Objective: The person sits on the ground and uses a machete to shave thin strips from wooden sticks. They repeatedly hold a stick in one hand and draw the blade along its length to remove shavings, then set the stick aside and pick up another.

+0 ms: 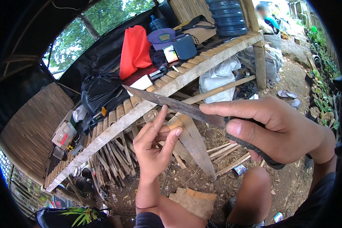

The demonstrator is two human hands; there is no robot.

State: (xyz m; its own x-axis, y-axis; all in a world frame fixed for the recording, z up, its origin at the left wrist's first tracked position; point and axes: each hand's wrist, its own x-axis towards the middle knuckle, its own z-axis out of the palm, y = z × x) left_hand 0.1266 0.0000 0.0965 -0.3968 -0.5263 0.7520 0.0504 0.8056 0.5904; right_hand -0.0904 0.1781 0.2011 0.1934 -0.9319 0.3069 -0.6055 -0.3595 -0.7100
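My right hand [277,131] is wrapped round the black handle of a long knife [171,104]. Its index finger lies stretched along the dark, worn blade, which points up and to the left. Just under the blade, my left hand [154,144] is raised with the index fingertip at the lower edge; whether it touches, I cannot tell. The left thumb stands apart from that finger, and the other fingers are partly curled. Behind the left hand, a flat, tapered grey-brown piece [195,148] with a tan upper end slants down toward the ground.
A bamboo-slat bench [140,108] carries a red bag [135,51], a purple cap [161,37], a blue water jug [227,17] and a black plastic bag [100,91]. Split sticks [116,155] lie beneath it. White sacks [218,78] and slippers [287,94] are right. Another person [268,19] is far off.
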